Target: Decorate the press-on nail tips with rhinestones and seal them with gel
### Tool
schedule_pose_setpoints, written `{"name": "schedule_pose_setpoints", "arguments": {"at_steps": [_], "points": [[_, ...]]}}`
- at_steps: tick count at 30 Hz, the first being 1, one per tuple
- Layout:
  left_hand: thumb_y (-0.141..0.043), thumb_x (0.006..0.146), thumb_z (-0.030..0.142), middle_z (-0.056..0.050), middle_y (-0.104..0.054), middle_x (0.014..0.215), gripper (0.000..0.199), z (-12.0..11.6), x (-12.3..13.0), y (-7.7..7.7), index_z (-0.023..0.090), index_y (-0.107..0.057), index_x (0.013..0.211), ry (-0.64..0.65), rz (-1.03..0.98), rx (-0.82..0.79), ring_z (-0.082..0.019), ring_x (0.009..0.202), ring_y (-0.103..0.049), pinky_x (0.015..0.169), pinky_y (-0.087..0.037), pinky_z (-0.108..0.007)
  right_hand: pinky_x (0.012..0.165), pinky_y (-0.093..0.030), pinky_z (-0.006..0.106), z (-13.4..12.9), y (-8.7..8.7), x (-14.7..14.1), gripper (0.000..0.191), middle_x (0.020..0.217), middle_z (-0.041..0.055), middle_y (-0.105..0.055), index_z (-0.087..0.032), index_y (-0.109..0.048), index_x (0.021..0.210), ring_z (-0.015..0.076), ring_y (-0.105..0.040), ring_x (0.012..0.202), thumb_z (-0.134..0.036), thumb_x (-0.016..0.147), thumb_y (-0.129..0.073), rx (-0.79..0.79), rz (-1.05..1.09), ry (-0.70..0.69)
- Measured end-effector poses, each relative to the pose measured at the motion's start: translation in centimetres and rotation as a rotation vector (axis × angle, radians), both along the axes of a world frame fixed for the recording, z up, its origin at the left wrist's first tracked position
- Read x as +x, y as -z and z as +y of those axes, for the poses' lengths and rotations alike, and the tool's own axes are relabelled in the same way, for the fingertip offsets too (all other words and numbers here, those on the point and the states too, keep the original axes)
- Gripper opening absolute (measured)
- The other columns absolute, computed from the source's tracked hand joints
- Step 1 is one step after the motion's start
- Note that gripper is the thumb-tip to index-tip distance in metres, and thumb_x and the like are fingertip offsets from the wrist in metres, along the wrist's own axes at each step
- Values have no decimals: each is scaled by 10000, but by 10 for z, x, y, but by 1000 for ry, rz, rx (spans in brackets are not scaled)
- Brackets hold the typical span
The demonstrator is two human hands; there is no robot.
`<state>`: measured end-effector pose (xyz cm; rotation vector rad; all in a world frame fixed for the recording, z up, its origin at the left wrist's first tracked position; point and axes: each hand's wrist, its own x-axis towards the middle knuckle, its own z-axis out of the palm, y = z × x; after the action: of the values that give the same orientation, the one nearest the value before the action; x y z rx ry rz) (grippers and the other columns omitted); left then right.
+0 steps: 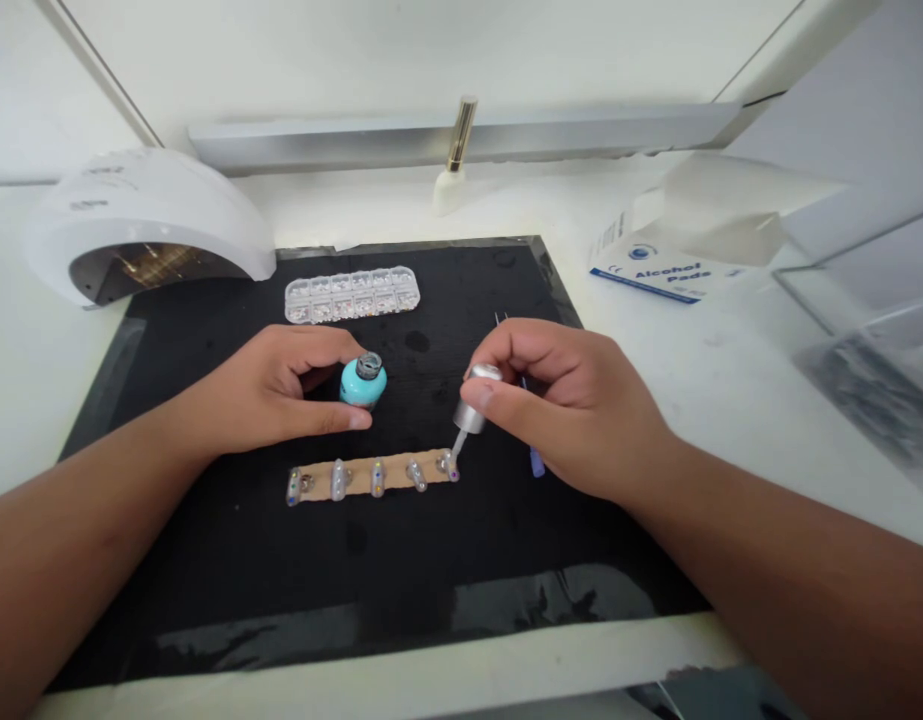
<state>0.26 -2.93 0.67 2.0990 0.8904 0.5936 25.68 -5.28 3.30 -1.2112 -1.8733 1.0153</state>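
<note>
My left hand (300, 385) grips a turquoise nail polish bottle (362, 385) between thumb and fingers; its neck is uncapped. Pinched in my right hand (555, 395) is a silver-capped nail polish brush (470, 408), pointing down. Its tip meets, or is just over, the rightmost of several decorated false nails (453, 466). These nails, set with coloured stones, are spaced along a tan strip (360, 480) on the black mat (318, 570). Partly hidden behind my right hand lies a thin tool with a purple end (537, 462).
A white nail lamp (161, 215) stands at the back left. Behind my left hand is a clear compartment case (352, 295) of rhinestones. A gold-capped bottle (452, 185) stands upright at the back, and an opened alcohol pads box (678, 250) sits at the right.
</note>
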Motion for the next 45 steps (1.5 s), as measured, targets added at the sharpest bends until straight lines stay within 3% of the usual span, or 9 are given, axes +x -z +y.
{"name": "schedule_pose_setpoints", "arguments": {"at_steps": [7,15,28,37,45], "points": [[-741,815,335,31,-636,806,178,0,0,0,199,-659,896,9,-9,-3,-113,721,-572,670,-448,-213,399,-272,236,0,-2,0,226,507,-51,-472,-214,-563,619,77,-376,438,-297,799,-672,8,27,27],[-741,821,319,35,-633,819,190,0,0,0,181,-658,922,16,-4,-1,-95,734,-571,683,-444,-189,403,-302,227,-2,-3,-2,214,529,-57,-493,-203,-546,649,70,-399,427,-309,800,-655,-68,-57,-48],[-736,822,324,37,-626,820,192,0,0,0,180,-651,915,16,-9,4,-92,735,-565,682,-446,-183,415,-268,249,0,-6,-3,247,507,-52,-445,-205,-532,636,80,-361,440,-339,808,-648,16,-84,89],[-744,818,322,40,-632,833,190,0,-2,2,198,-655,932,16,-17,-2,-95,743,-578,687,-453,-189,375,-294,215,1,-6,-3,221,513,-57,-481,-196,-541,638,60,-386,401,-303,797,-650,-134,-29,-52],[-741,817,337,23,-643,820,195,1,-2,2,190,-664,920,12,4,5,-116,735,-585,679,-459,-217,406,-282,211,3,-5,-4,230,500,-52,-469,-188,-542,618,65,-383,436,-320,777,-642,-71,-52,9]]}}
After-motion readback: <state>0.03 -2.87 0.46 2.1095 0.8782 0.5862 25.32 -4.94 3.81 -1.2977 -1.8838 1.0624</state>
